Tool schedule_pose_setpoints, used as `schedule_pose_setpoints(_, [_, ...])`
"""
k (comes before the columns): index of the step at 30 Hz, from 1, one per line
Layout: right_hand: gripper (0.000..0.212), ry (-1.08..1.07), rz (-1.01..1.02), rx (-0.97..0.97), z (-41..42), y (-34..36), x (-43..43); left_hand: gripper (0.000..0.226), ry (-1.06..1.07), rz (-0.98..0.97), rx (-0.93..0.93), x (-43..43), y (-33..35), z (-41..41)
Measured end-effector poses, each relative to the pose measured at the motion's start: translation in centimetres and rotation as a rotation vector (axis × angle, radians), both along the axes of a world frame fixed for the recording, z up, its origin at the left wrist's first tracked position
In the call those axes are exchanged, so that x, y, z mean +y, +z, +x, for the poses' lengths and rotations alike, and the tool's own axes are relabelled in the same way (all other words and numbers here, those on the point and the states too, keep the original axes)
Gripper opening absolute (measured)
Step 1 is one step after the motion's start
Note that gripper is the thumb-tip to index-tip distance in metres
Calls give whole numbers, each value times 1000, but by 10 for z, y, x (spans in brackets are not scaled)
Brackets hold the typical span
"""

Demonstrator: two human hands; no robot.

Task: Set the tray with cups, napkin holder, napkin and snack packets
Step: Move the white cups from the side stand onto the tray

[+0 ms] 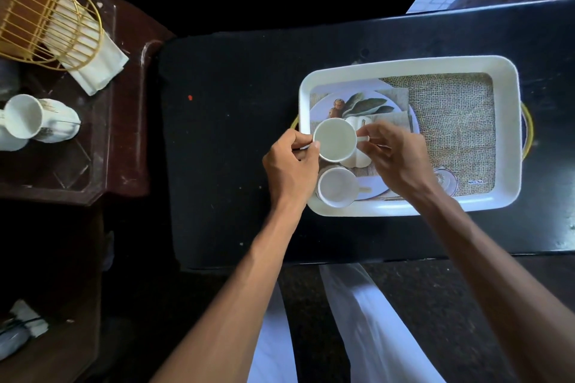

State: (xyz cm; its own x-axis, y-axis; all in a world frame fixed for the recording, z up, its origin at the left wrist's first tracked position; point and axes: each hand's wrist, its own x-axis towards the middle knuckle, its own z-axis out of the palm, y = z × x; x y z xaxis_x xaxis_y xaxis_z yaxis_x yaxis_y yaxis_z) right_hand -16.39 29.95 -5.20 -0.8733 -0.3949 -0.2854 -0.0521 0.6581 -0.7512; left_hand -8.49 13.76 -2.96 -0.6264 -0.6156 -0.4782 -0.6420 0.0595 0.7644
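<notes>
Both arms were bare, extended forward and converging on the upper cup [334, 139]. Left hand [291, 165] sat on the cup's left side, back of hand up, thumb and index finger pinched on the rim. Right hand [393, 156] sat on the cup's right side, wrist angled inward, fingertips [367, 137] pinched on the handle. Both grips were closed on that cup. Left forearm came in from below-left of the cup, right forearm from below-right. Remaining fingers were curled under, partly hidden.
</notes>
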Motion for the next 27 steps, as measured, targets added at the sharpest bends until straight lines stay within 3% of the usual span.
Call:
schedule_pose_setpoints(10, [26, 37, 31, -54, -1, 4, 2, 10, -20, 56, -5, -4, 7, 7])
schedule_pose_setpoints(14, [37, 37, 73, 53, -1, 23, -1, 21, 56, 146, 22, -16, 17, 18])
schedule_pose_setpoints(19, [33, -4, -78, 86, 11, 52, -33, 28, 205, 291, 119, -52, 39, 47])
schedule_pose_setpoints(27, [25, 18, -214, -66, 54, 70, -137, 22, 330, 198, 205, -147, 72, 117])
